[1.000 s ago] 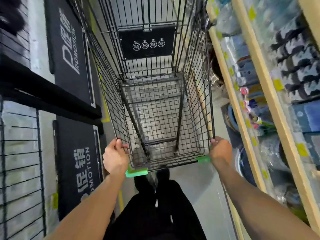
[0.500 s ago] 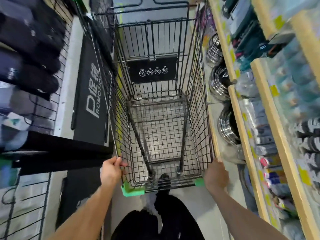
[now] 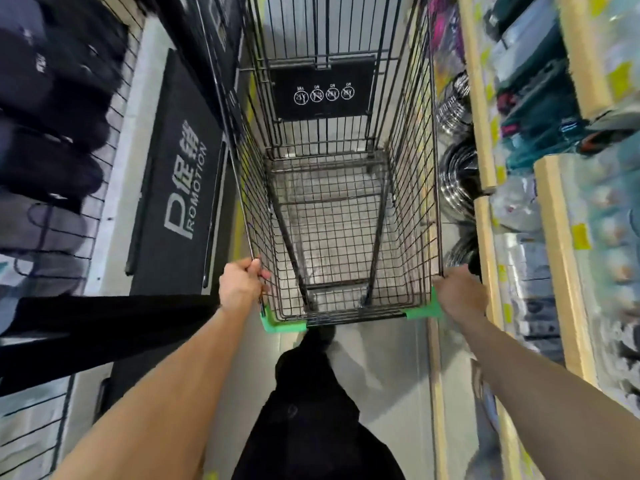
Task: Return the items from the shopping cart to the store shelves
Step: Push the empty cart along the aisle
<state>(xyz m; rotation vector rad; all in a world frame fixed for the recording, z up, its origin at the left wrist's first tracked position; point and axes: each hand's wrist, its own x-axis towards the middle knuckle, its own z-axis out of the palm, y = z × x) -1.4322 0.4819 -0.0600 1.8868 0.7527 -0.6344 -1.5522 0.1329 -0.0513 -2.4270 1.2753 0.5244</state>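
Head view, cart: the shopping cart (image 3: 341,216) is sitting between the shelves (image 3: 485,220) and a black sign (image 3: 180,188); its basket is looking empty.
Left hand (image 3: 240,285): its grip is wrapping the cart's near left corner.
Right hand (image 3: 459,295): its grip is wrapping the near right corner.
Risk: the cart is running close to the shelves, so it could bump them.
Writing: the sign is reading "PROMOTION".
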